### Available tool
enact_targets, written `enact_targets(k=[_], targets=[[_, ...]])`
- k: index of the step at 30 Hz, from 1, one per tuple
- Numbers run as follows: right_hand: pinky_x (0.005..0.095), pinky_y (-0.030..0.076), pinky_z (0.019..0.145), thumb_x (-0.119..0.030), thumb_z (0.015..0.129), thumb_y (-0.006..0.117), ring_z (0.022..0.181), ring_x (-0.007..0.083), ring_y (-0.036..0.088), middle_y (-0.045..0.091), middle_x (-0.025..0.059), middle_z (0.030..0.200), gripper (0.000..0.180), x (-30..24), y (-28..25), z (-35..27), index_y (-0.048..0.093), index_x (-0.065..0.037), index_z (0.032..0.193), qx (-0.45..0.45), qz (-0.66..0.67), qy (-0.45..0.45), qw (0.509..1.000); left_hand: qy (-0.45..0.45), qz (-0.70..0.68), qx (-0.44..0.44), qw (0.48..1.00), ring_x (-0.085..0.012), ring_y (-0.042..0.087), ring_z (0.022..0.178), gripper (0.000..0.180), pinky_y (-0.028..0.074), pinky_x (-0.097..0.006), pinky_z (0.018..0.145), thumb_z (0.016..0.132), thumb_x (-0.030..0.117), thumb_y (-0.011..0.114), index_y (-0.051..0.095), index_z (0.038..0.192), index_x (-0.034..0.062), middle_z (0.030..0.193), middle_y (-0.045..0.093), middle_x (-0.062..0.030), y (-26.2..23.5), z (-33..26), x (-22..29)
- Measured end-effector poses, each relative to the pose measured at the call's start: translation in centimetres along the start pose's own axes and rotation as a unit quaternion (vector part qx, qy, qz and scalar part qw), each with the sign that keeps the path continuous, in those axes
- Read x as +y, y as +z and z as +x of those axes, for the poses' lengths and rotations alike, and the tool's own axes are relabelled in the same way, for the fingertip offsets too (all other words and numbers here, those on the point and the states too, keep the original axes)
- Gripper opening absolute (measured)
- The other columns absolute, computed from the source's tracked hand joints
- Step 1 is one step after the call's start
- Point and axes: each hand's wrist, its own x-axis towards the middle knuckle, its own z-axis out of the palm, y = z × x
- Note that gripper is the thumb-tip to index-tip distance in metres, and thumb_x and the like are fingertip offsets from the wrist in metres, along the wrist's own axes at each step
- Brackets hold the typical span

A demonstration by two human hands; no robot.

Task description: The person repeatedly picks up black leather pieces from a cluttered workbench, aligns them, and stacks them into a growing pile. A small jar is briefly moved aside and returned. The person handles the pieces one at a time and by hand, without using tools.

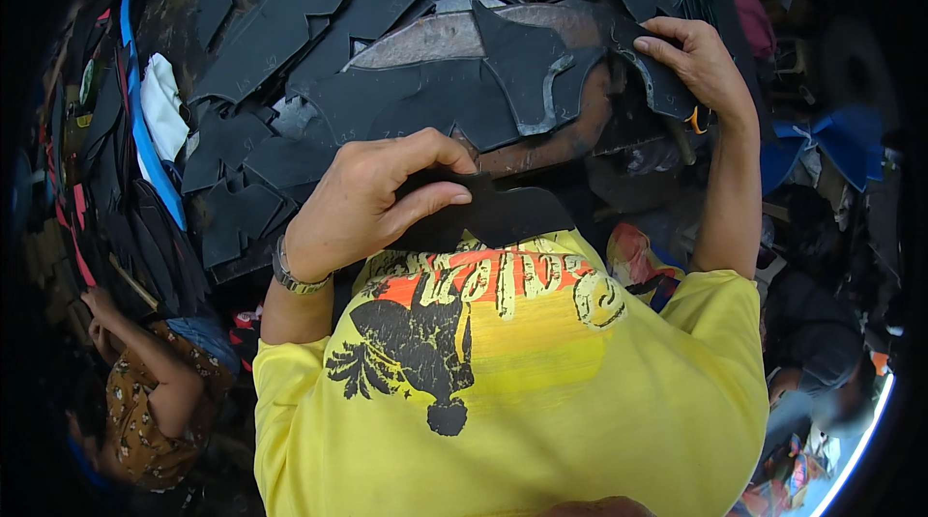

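My left hand [372, 198] grips a flat black cut piece [503, 213] close to my chest, thumb on top and fingers curled over its near edge. My right hand [701, 63] reaches up to the right and pinches the edge of another black cut piece [662, 82] lying at the rim of a round worn work block [435, 39]. An orange-handled tool [694, 119] pokes out under that hand. More black shaped pieces [454, 97] lie overlapped on the block. My yellow printed shirt [512, 372] fills the lower frame.
Heaps of black cut sheets [280, 24] cover the surface to the left and top. A white cloth [164, 106] and blue strip [145, 140] sit at left. Another person in a patterned top [145, 401] crouches at lower left. Blue material [831, 140] lies right.
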Motion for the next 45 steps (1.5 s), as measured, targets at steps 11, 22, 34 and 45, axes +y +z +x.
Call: enact_targets(k=[11,22,34,45], targets=[[0.0342,0.048,0.095,-0.014,0.086,0.077,0.108,0.027,0.064,0.069,0.0107,0.11,0.036,-2.7,2.1,-0.2,0.071,-0.004,0.119,0.207,-0.155,-0.113,0.959,-0.012,-0.007,0.033,0.999,-0.0271,0.074,0.084,0.018,0.056,-0.031,0.074,0.088,0.01,0.078,0.067,0.101,0.0009,0.093,0.074,-0.0101,0.4,0.3,-1.0],[0.0564,0.03,0.117,-0.018,0.084,0.078,0.122,0.0288,0.059,0.07,0.0082,0.117,0.038,-4.2,4.9,-0.5,0.072,-0.013,0.121,0.189,-0.27,-0.123,0.936,0.0,-0.001,0.056,0.998,-0.016,0.071,0.078,0.016,0.054,-0.027,0.07,0.086,0.007,0.081,0.07,0.095,-0.0008,0.088,0.073,-0.0072,1.3,0.2,-1.8],[0.0564,0.025,0.121,-0.021,0.079,0.083,0.126,0.0292,0.056,0.066,0.0105,0.123,0.062,-5.1,7.9,0.1,0.062,-0.017,0.138,0.096,-0.135,-0.193,0.967,-0.01,-0.025,0.048,0.999,-0.0265,0.073,0.079,0.019,0.055,-0.032,0.071,0.089,0.011,0.076,0.067,0.103,0.0017,0.093,0.073,-0.0108,1.7,0.3,-2.4],[0.0231,0.05,0.091,0.003,0.09,0.073,0.096,0.009,0.064,0.068,0.0021,0.099,0.04,-1.7,7.8,4.1,0.068,-0.003,0.129,0.213,0.403,-0.104,0.884,-0.06,-0.021,0.025,0.998,-0.0261,0.073,0.11,0.022,0.055,-0.033,0.094,0.09,0.01,0.077,0.065,0.106,0.0012,0.118,0.074,-0.0149,1.5,0.5,-3.4]])
